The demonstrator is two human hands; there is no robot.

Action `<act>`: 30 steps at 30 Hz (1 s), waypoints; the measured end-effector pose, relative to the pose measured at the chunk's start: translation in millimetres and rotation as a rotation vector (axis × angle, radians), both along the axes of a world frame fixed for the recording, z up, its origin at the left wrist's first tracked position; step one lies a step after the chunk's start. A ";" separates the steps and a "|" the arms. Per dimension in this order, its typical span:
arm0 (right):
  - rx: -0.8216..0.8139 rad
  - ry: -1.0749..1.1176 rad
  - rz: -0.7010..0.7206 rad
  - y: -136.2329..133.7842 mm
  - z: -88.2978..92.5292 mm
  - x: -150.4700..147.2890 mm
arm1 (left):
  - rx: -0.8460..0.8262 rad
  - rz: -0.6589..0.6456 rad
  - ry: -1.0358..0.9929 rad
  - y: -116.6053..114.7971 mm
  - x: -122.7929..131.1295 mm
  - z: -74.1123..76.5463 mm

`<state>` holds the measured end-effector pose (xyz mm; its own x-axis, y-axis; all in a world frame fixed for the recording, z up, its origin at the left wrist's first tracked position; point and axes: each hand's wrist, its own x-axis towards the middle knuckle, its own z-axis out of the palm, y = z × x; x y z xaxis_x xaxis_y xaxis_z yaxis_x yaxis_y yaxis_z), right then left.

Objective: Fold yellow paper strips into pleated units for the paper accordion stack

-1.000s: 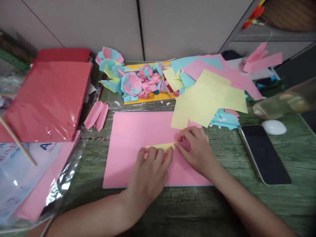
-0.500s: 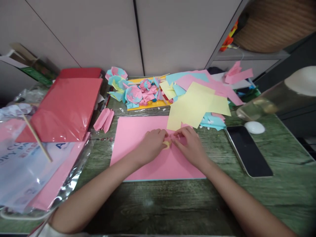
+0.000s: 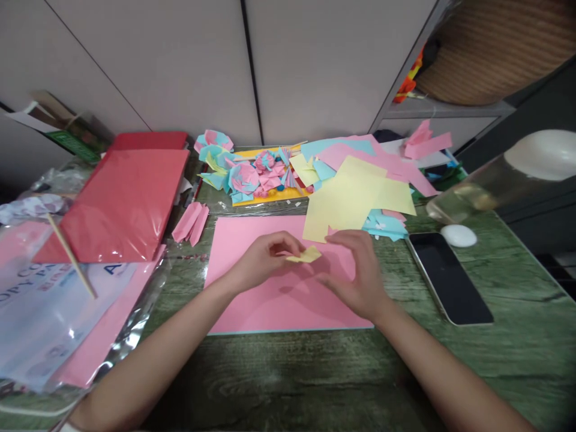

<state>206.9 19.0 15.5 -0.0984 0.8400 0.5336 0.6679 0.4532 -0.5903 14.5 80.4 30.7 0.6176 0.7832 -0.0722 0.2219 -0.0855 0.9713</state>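
Observation:
Between the thumb and fingers of my left hand [image 3: 269, 259] is a small folded piece of yellow paper [image 3: 308, 255], held above a pink sheet [image 3: 252, 306]. My right hand [image 3: 360, 276] is just right of it, thumb and fingers spread apart with nothing between them. A bluish edge shows beneath the pink sheet's front side. Beyond my right fingertips lie larger yellow sheets [image 3: 346, 192], overlapping the pink sheet's far edge, with a small pink paper point sticking out there.
Folded paper flowers [image 3: 243, 177] crowd a yellow tray at the back. A folded pink paper piece [image 3: 191, 222] and red packets [image 3: 121, 204] lie left, near a thin stick [image 3: 72, 257]. On the right are a phone [image 3: 450, 279], a white oval object [image 3: 459, 236] and a clear bottle [image 3: 477, 195].
My hands have drawn apart. The yellow paper, earlier pressed between both hands on the pink sheet, is now raised in my left hand, and my right hand has opened away from it.

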 end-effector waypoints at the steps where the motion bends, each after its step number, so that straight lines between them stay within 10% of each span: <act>1: 0.061 -0.110 0.057 -1.7 1.1 -1.6 | -0.022 -0.012 -0.026 -2.5 -5.2 -3.4; 13: 0.117 -0.730 0.266 -3.2 -10.6 -12.4 | -0.096 -0.085 0.051 -10.3 -40.7 -14.3; 17: 0.042 -0.790 0.228 -5.9 -9.6 -15.2 | 0.238 0.087 0.245 -29.1 -44.7 -7.6; 25: -0.124 -0.664 0.215 -6.3 -15.0 -18.0 | 0.968 -0.183 0.627 -59.9 -42.3 -31.1; 30: -0.236 -0.538 0.208 -1.0 -9.1 -9.2 | 1.028 -0.067 0.584 -50.8 -49.6 -33.9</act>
<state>197.7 18.0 6.4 -0.4760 0.8638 0.1655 0.8116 0.5039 -0.2956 -35.1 29.6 -3.1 0.7421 0.6053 0.2879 0.5742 -0.7957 0.1928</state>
